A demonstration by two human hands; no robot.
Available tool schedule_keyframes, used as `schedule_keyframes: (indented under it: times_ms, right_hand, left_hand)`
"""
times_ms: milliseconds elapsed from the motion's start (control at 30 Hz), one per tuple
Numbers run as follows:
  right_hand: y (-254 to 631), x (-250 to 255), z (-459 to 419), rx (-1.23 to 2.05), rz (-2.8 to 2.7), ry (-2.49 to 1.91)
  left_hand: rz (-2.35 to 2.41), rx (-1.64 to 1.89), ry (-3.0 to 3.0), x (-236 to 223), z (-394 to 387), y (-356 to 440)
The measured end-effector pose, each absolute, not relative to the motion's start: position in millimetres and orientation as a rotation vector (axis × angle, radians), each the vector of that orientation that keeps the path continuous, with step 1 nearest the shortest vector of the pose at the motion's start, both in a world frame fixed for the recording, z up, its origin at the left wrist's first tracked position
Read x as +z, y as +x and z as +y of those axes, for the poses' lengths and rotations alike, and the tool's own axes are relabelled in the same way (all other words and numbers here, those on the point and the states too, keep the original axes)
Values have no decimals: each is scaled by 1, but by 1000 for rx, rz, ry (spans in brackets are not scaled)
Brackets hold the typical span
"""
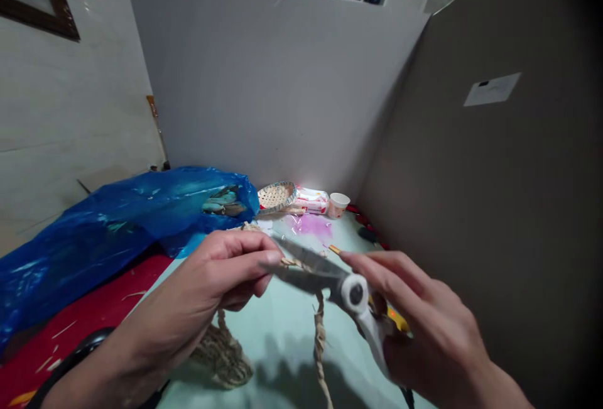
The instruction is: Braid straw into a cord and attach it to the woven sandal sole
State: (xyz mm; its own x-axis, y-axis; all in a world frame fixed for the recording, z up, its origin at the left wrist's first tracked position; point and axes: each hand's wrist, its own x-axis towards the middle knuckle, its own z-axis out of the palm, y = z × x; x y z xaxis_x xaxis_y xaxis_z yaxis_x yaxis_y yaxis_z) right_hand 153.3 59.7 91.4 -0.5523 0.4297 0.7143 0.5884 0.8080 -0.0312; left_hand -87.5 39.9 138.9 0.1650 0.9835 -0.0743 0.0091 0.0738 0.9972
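Note:
My left hand (221,277) pinches the end of a braided straw cord (320,340) that hangs down toward the pale green table (282,333). My right hand (424,327) grips white-handled scissors (330,274), fingers wrapped round the handles. The blades are partly apart and straddle the cord right by my left fingertips. A woven straw piece (221,352) lies on the table under my left wrist, joined to the braid.
A blue plastic bag (117,220) with straw inside lies at the left on a red mat (70,327). A small woven basket (276,195), a tissue pack (311,200) and a paper cup (338,204) stand at the back. Grey boards (471,176) wall the table.

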Motion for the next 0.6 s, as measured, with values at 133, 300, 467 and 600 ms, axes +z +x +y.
schedule_keyframes:
  times_ms: [133, 300, 467, 600]
  right_hand:
    - [168, 87, 57, -629, -2284, -694]
    - [181, 91, 56, -737, -2298, -714]
    - [188, 93, 56, -683, -2348, -724]
    - [192, 90, 59, -639, -2340, -744]
  left_hand:
    - [1042, 1036, 1156, 141, 37, -87]
    - [980, 917, 1161, 140, 38, -92]
    - [942, 889, 1244, 137, 38, -97]
    - [937, 869, 1323, 136, 40, -95]
